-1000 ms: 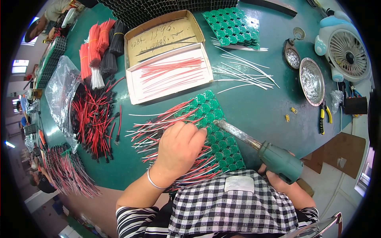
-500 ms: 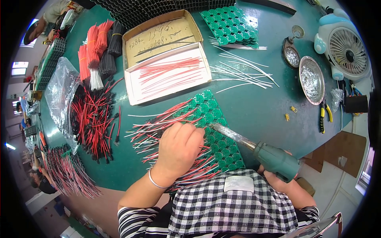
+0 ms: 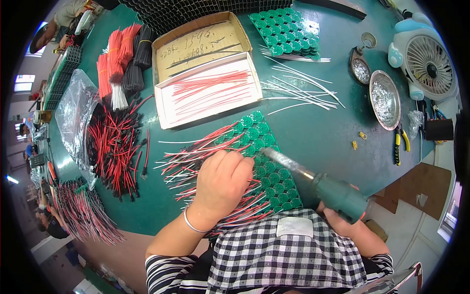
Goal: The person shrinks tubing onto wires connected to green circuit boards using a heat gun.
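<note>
A: Your left hand [image 3: 225,181] is sitting with its fingers drawn together over the left part of a green board panel [image 3: 281,187]; your right hand [image 3: 339,223] is gripping the handle of a soldering iron [image 3: 338,196].

B: Is your left hand pinching anything?

A: Your knuckles are hiding the fingertips, so one cannot tell. Red, white and dark wires [image 3: 247,208] are fanning leftward from the panel, around and beneath that hand.

B: How is the panel lying before you?

A: Just beyond your checked apron [image 3: 274,255], its long axis running from far to near and slanting rightward toward you.

B: And the iron?

A: It is crossing that axis, pointing from near right to far left. Its tip is ending over the panel, just right of your left fingers; whether it is touching a round board, the view is not showing.

B: Which hand is lying nearer the tip?

A: Your left; your right is gripping well back, beyond the panel's right edge. Farther off, a shallow white box [image 3: 215,112] is holding loose red wires [image 3: 210,83].
</note>
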A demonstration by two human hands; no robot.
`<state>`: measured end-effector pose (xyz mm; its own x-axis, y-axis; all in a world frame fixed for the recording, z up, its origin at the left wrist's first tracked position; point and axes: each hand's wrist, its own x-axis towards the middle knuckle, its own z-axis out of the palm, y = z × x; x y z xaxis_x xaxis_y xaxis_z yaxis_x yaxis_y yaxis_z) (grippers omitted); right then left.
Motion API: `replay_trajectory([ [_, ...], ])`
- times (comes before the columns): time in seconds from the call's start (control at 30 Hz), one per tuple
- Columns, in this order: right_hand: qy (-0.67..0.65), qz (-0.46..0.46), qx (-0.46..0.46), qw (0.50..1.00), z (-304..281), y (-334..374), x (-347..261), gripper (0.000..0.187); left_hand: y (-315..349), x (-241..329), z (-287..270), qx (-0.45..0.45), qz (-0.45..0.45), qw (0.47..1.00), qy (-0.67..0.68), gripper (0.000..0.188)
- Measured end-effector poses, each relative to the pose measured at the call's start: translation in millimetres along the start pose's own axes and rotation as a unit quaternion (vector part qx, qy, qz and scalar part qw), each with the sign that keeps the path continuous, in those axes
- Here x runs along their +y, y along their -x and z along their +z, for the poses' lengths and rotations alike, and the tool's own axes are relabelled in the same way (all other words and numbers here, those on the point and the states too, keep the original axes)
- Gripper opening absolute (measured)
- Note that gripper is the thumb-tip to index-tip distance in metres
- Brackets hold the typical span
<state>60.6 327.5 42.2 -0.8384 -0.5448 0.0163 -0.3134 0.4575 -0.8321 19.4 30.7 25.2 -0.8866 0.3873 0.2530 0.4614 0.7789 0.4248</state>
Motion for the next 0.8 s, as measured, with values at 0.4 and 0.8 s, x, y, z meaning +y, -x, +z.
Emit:
replay_trajectory([
  [0.4,-0.087,0.090,0.519,0.846,-41.5,33.3,8.1,0.039,0.3,-2.1,4.6,0.025,0.013,1.000,-0.009,0.021],
  [0.8,-0.153,0.152,0.418,0.883,-39.3,27.4,11.4,0.049,1.8,-3.4,-0.4,0.036,0.025,0.999,0.010,0.023],
])
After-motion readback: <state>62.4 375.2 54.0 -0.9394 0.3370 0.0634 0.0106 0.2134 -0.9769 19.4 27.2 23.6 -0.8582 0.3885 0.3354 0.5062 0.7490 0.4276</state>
